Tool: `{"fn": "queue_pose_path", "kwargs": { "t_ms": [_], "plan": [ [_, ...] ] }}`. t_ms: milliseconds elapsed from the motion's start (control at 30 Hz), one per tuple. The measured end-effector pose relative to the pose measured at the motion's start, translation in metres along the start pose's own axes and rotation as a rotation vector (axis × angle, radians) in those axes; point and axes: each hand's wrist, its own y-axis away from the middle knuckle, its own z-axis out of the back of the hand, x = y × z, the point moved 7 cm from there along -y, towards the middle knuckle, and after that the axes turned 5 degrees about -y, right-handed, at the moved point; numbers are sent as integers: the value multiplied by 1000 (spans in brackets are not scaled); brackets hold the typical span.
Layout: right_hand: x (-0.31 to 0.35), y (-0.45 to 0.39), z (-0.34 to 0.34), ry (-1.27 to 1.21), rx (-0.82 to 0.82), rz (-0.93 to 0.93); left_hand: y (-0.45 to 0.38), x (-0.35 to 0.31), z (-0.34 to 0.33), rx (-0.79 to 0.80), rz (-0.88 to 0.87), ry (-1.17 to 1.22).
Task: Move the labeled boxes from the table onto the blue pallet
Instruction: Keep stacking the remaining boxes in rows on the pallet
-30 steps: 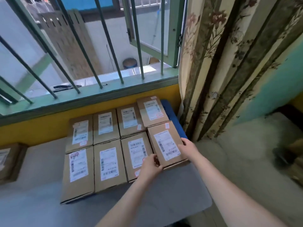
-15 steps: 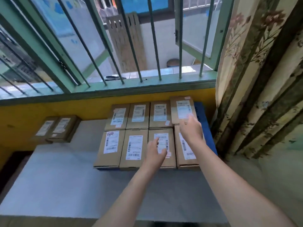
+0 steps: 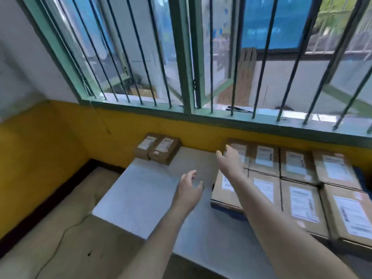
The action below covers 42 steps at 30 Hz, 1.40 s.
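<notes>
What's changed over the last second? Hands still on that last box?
Both hands let go of the front-right box and swung left: left hand and right hand reach, empty, toward the two boxes by the wall. The eight boxes stay put on the pallet.

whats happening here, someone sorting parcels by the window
A person is shifting labeled boxes onto a blue pallet. Eight boxes sit on it in two rows of four, packed side by side. Two boxes remain at the far corner of the table, against the yellow wall. Both hands are empty with fingers spread: the left hand hovers over bare table, and the right hand is stretched out over the pallet's near-left boxes, pointing toward the remaining pair.
</notes>
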Motion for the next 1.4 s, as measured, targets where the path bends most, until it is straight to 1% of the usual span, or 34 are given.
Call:
{"fn": "queue_pose_path", "kwargs": {
  "t_ms": [167, 267, 367, 533, 733, 800, 900, 1033, 1133, 1200, 1300, 1400],
  "plan": [
    [65, 12, -92, 3, 55, -1, -19, 82, 79, 20, 74, 28],
    [84, 7, -137, 23, 98, -21, -37, 115, 104, 37, 101, 43],
    [96, -13, -180, 38, 123, -45, -72, 145, 122, 47, 128, 38],
    [94, -72, -255, -3, 176, -149, -157, 192, 138, 90, 196, -5],
    [50, -155, -347, -71, 202, -352, -286, 248, 137, 174, 269, -220],
    [37, -183, -369, -78, 196, -411, -325, 264, 131, 211, 246, -328],
    [15, -213, -390, -116, 171, -512, -377, 281, 114, 280, 149, -429],
    [-7, -237, -410, -234, 158, -642, -419, 298, 86, 360, 49, -544],
    [-16, -244, -425, -334, 149, -741, -431, 306, 67, 394, 9, -630],
    [-21, -246, -434, -382, 134, -776, -434, 306, 60, 375, -37, -693],
    [-20, -244, -440, -457, 77, -810, -434, 306, 57, 368, -80, -721],
    [-19, -245, -436, -444, -17, -785, -434, 307, 56, 402, -123, -724]
  ]
}}
